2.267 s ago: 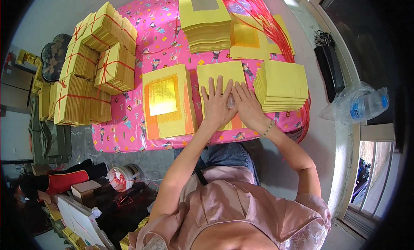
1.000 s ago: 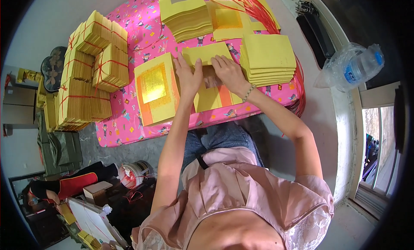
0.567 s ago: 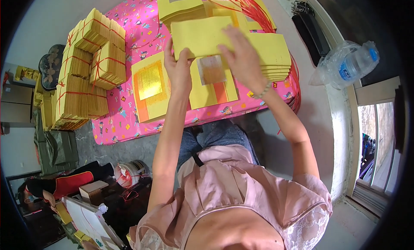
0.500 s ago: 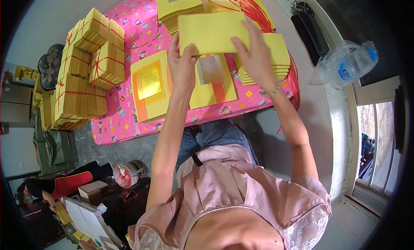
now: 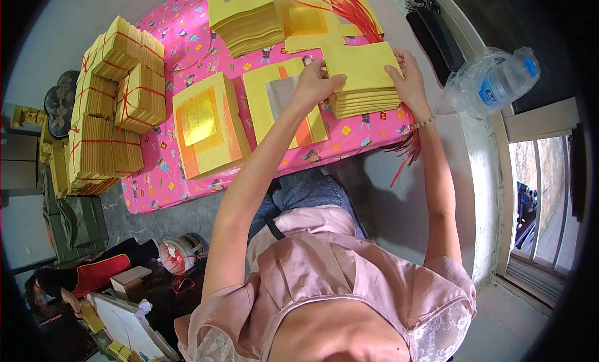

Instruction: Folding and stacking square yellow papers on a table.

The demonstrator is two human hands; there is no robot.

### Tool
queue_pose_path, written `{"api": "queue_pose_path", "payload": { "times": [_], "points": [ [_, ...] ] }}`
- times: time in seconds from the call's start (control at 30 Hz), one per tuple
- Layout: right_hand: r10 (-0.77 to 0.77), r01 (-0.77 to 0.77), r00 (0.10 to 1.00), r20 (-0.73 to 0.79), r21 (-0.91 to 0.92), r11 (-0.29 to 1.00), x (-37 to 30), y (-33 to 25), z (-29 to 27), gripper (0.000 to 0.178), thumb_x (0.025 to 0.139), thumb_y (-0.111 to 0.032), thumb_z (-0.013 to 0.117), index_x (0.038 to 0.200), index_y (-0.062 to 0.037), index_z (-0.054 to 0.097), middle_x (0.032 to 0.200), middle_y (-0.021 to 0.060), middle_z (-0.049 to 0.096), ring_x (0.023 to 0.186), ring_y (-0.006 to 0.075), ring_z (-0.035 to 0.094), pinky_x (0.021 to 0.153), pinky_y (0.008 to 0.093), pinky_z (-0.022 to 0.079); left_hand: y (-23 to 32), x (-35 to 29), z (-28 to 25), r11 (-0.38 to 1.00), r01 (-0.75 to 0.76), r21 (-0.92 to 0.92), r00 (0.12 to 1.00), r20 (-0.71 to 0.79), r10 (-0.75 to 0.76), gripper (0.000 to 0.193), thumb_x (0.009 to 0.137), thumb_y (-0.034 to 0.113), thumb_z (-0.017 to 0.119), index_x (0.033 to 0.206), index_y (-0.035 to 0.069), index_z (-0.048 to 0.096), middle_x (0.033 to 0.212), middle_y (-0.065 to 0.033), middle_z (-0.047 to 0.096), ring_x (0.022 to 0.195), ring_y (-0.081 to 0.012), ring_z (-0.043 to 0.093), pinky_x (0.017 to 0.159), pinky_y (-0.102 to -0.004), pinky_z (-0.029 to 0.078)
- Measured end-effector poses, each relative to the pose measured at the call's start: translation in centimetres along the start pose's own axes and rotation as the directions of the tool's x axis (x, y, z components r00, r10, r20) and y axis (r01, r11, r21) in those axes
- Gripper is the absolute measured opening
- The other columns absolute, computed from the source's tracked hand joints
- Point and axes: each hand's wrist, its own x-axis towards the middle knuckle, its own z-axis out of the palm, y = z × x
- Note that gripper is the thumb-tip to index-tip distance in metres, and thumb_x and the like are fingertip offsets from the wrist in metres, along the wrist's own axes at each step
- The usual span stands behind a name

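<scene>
A folded wad of yellow paper [image 5: 360,67] lies level on a pile of similar folded yellow paper [image 5: 367,104] at the table's right. My left hand [image 5: 317,84] grips its left edge, thumb on top. At the opposite edge my right hand [image 5: 407,81] holds it, with the thumb on top and fingers curled round the side. Beside my left hand is a stack of yellow sheets with a silver square [image 5: 282,95], partly hidden by my forearm. Further left sits a thicker yellow stack bearing a gold square [image 5: 201,123].
Bundles of yellow paper tied with red string [image 5: 103,112] are piled on the pink patterned tablecloth [image 5: 150,190]. More yellow stacks [image 5: 249,28] and red strings [image 5: 352,9] occupy the far side. A bagged plastic bottle [image 5: 499,87] stands right. Another person [image 5: 93,274] works at lower left.
Both hands have brought the folded yellow paper down and to the right, from above the table onto the pile. The view has shifted slightly.
</scene>
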Motion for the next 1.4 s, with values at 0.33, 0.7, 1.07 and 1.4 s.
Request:
{"api": "queue_pose_path", "payload": {
  "times": [0.33,0.7,1.07,1.4],
  "points": [
    [0.028,-0.029,0.999,0.021,0.037,0.999,-0.8,2.6,0.9,0.044,0.089,-0.011,0.067,0.129,-0.001,0.052,0.12,0.0197,0.058,0.111,0.0312,0.06,0.097,0.0383,0.047,-0.6,0.0,1.0,0.982,0.105,0.158,0.994,-0.039,-0.1,0.052,0.078,0.02,0.082,0.116,-0.006,0.058,0.081,-0.0106,0.071,0.062,-0.0149,0.067,0.053,-0.0288,0.053],
    [0.039,-0.012,0.999,0.036,-0.567,0.824,-1.4,-3.3,0.2,0.045,0.089,-0.018,0.068,0.13,-0.0051,0.054,0.123,0.0176,0.057,0.116,0.0363,0.056,0.097,0.0486,0.045,-1.1,-0.2,1.3,0.963,0.11,0.245,0.991,-0.107,-0.086,0.062,0.07,0.022,0.087,0.116,-0.007,0.059,0.09,-0.0167,0.073,0.074,-0.0237,0.072,0.067,-0.0347,0.058],
    [-0.138,0.292,0.94,0.311,-0.532,0.795,-2.1,-0.7,4.5,0.064,0.098,-0.054,0.05,0.152,-0.019,0.04,0.157,0.0163,0.034,0.148,0.0415,0.023,0.115,0.0614,0.022,-1.5,-1.3,2.2,0.961,0.03,0.276,0.975,-0.218,0.033,0.066,0.064,0.023,0.088,0.115,-0.005,0.056,0.089,-0.0185,0.071,0.084,-0.0325,0.071,0.076,-0.0401,0.056],
    [-0.06,0.26,0.931,0.361,-0.537,0.803,-1.8,-0.5,4.0,0.061,0.101,-0.049,0.048,0.154,-0.0232,0.035,0.159,0.0176,0.029,0.149,0.0401,0.02,0.117,0.0582,0.019,-3.0,-3.2,3.8,0.87,-0.204,0.449,0.846,-0.366,0.387,0.064,0.076,0.018,0.079,0.125,-0.005,0.045,0.113,-0.0268,0.053,0.104,-0.0443,0.058,0.086,-0.0499,0.051]
  ]
}}
